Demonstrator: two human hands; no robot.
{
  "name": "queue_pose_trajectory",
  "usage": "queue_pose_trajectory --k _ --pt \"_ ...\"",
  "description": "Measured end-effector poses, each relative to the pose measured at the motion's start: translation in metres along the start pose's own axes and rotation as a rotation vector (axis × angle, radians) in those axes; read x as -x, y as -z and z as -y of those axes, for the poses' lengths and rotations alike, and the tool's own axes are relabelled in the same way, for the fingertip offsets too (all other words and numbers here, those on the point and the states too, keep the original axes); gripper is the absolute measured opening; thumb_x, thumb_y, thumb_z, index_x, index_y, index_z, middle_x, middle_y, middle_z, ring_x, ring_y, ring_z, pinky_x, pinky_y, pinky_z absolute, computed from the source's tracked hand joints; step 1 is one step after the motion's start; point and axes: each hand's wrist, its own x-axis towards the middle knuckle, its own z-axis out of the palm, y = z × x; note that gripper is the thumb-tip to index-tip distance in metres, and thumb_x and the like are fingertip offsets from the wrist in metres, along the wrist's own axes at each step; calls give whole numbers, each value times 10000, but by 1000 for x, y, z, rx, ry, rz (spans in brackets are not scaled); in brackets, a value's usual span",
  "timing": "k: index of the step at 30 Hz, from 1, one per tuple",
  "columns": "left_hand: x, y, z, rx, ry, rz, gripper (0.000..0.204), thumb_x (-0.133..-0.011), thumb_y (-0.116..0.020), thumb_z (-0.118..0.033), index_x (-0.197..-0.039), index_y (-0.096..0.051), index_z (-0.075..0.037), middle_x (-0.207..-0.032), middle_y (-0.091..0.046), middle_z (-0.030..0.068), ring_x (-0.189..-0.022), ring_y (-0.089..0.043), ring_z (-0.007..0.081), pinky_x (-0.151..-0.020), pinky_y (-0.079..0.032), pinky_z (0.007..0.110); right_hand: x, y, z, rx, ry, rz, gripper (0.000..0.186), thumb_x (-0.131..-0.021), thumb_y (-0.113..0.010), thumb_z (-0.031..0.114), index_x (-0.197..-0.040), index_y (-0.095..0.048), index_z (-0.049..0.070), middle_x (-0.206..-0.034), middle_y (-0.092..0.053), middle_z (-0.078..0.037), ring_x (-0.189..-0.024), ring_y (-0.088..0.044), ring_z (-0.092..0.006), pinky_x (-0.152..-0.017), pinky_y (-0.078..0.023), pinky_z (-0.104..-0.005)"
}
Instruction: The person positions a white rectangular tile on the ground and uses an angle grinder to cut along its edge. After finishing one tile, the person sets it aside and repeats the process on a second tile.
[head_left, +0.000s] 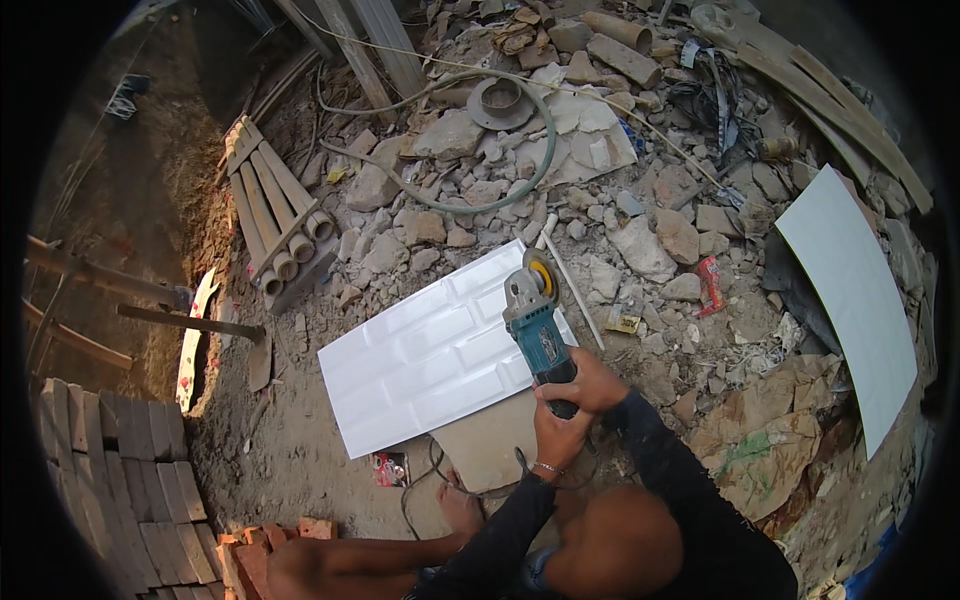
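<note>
An angle grinder (533, 325) with a teal body is gripped by both of my hands. My left hand (557, 436), a bracelet at its wrist, wraps the rear of the handle. Just above it, my right hand (597, 384) closes over the same handle. The grinder's disc (541, 273) sits at the far right edge of a white tile (425, 362) moulded with a brick pattern. That tile lies flat on the dirt, its near corner resting over a beige slab (488, 447). My bare foot (461, 506) is just below the slab.
Broken stone rubble (560, 190) and a looped hose (500, 200) fill the ground beyond the tile. A bundle of pipes (277, 215) lies at the left, a second white tile (856, 295) at the right. Stacked bricks (120, 480) stand lower left, and a black cord (425, 485) trails by my foot.
</note>
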Motion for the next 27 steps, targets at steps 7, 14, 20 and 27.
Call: queue_pose_trajectory --k 7,14,20,27 --pt "-63 72 -32 -371 317 694 451 -857 -826 -105 -1204 -582 48 -1226 -689 169 -1167 -679 243 -1039 -556 370 -38 13 -1 176 143 -299 522 -705 -849 260 -1090 -649 -31 -937 -717 -136 -852 -695 -247 -814 -552 -370" --pt "-170 95 -60 92 377 243 487 -991 -682 -241 -1338 -537 69 -1259 -664 160 -1136 -674 216 -981 -544 334 -103 6 -7 206 46 -360 608 -619 -883 307 -1059 -677 -59 -954 -734 -218 -896 -737 -335 -827 -577 -410" --pt "-220 67 -55 -153 270 113 368 -893 -829 -180 -1054 -670 110 -975 -738 130 -807 -720 168 -732 -587 297 -135 -4 -13 227 46 -421 618 -607 -876 336 -1060 -682 -37 -1015 -736 -234 -964 -733 -369 -874 -578 -415" --pt "-232 64 -32 14 335 100 322 -886 -835 -179 -1023 -687 73 -941 -747 112 -786 -719 158 -700 -591 295 -147 -8 -17 380 -189 -515 666 -667 -845 302 -1164 -578 -52 -1107 -700 -284 -1069 -691 -433 -954 -557 -469"
